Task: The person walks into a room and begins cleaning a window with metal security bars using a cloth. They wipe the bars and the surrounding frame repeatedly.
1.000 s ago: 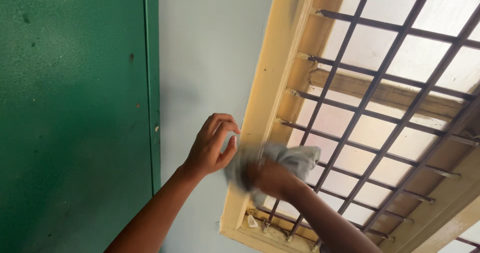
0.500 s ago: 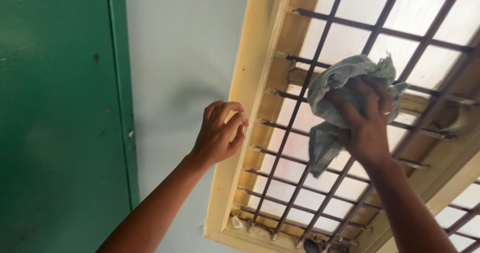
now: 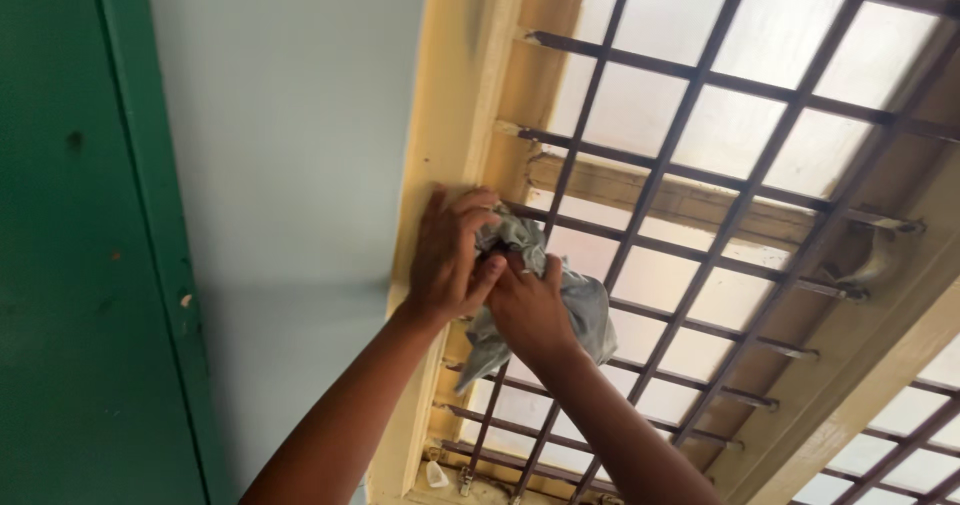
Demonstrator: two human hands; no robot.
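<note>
Both hands are up at the window now, meeting at the left side of the grille (image 3: 720, 195). The right hand (image 3: 528, 310) is clenched around a grey cloth (image 3: 585, 310), bunching it hard against the bars near the frame's (image 3: 440, 115) inner left edge. The cloth spills out below the fist, one tail hanging toward the lower bars, another fold poking up between the two hands. The left hand (image 3: 448, 255) is laid over the frame's left edge, fingers spread and curled round onto the cloth's upper end, so it touches both wood and fabric; whether it truly grips the cloth or only steadies it, I can't tell.

The wiping sits about midway up the left side. The cream frame shows dark smudges high up near its top left, above the hands, so that stretch looks not yet cleaned, by my reading. The brown bars out to the right and the wooden crossrail (image 3: 690, 200) behind them are well clear of the cloth, and they look dull. Down at the bottom left corner a small pale scrap (image 3: 437, 475) sits beside the bar feet. To the left, pale wall (image 3: 290, 145), then a green door (image 3: 60, 265). My judgement: early to middle going, most of the grille left to do.
</note>
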